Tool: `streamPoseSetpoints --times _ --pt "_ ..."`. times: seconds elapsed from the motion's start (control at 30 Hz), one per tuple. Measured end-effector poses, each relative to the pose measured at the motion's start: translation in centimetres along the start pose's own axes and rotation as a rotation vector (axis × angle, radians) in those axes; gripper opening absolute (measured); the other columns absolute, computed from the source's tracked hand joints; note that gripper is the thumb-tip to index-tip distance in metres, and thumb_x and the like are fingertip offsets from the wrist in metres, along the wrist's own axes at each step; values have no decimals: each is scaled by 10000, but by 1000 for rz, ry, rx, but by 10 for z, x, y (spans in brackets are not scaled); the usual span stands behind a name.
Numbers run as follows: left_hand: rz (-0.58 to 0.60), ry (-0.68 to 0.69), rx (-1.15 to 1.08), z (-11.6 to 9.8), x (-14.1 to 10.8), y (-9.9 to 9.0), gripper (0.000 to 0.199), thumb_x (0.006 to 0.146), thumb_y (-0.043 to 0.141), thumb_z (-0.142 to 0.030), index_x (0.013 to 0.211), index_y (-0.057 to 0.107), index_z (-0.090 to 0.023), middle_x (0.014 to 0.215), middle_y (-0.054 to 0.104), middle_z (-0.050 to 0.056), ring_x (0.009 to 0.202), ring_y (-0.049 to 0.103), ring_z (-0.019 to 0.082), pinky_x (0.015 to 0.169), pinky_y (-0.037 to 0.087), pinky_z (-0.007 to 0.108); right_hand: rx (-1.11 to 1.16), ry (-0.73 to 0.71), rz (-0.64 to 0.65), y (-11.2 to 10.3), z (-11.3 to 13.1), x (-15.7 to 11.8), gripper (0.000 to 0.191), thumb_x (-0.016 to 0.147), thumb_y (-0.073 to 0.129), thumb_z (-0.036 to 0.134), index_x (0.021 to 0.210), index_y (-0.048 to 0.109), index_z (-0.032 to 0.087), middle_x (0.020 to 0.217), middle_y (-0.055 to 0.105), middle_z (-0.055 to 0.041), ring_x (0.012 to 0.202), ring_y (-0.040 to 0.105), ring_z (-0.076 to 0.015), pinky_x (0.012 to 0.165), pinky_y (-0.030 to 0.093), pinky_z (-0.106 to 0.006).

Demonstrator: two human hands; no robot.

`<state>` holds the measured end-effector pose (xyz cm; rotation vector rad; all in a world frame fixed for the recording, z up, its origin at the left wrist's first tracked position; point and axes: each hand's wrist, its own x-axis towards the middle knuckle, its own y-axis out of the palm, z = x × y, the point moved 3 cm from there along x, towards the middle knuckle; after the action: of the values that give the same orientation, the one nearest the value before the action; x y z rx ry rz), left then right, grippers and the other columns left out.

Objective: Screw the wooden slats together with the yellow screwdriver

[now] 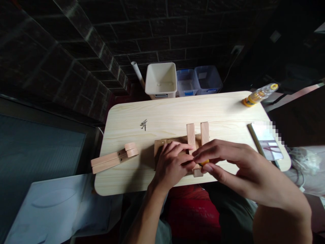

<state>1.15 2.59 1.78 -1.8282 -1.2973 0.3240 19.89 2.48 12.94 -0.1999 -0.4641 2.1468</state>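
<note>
My right hand (228,166) is closed round the top of a small yellow-and-black screwdriver (203,163); its shaft and tip are hidden by my fingers. Beside it, my left hand (172,166) grips a pale wooden bar (191,134), with thumb and fingers near the screwdriver. A second wooden bar (204,130) lies parallel on the right, partly covered by my right hand. Both bars rest across a brown box-like block (159,145), mostly hidden beneath my left hand. The end of a small wooden piece (198,173) shows at the near side.
Several dark screws (144,124) lie on the pale table (157,112). Two joined wooden strips with rounded ends (114,158) are at the left. A clear bottle-shaped case (260,95) stands at the back right, near a phone-like slab (267,140). Bins (160,92) stand behind the table.
</note>
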Motion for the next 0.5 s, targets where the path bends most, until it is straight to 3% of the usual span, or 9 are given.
streamPoseSetpoints --times 0.23,0.5 --pt "5 -6 -7 0 0 1 78 910 765 -269 851 812 -291 1191 791 -17 1087 644 244 931 433 433 3 16 0 -1 -1 1 122 1026 663 207 1117 736 244 1174 746 -74 1107 709 -229 957 592 -340" --pt "10 1 0 2 -1 2 133 919 745 -213 873 826 -308 1221 787 -33 1105 639 240 936 439 422 31 -14 31 -1 -3 0 189 1025 679 185 1186 733 269 1204 740 -53 1104 713 -186 951 594 -286"
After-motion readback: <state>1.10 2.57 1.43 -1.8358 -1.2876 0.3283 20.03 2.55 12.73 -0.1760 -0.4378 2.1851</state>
